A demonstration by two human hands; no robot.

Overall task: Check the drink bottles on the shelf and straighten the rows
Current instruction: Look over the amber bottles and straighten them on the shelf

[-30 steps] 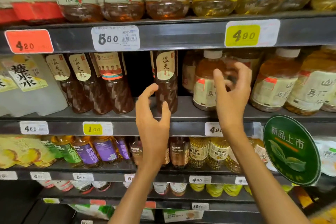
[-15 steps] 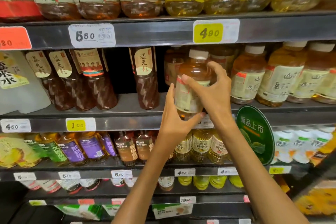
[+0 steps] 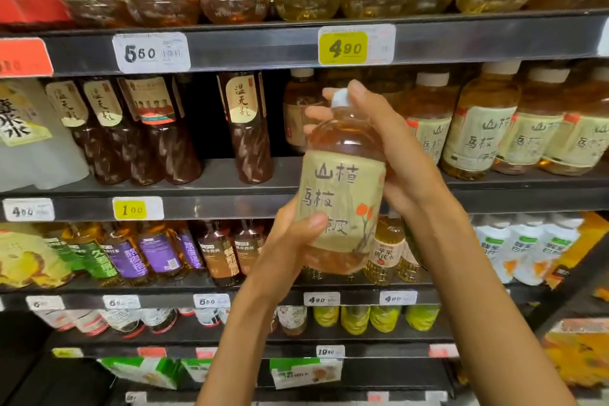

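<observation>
Both hands hold one amber drink bottle (image 3: pixel 342 194) up in front of the shelves: the left hand (image 3: pixel 293 241) grips its lower body with the thumb across the cream label, and the right hand (image 3: pixel 398 155) wraps its shoulder with fingers curled about the white cap. Behind it, grey metal shelving (image 3: pixel 230 46) carries price tags (image 3: pixel 356 47) and rows of bottles. Matching cream-labelled bottles (image 3: pixel 478 138) stand on the middle shelf to the right, dark twisted bottles (image 3: pixel 247 128) to the left.
</observation>
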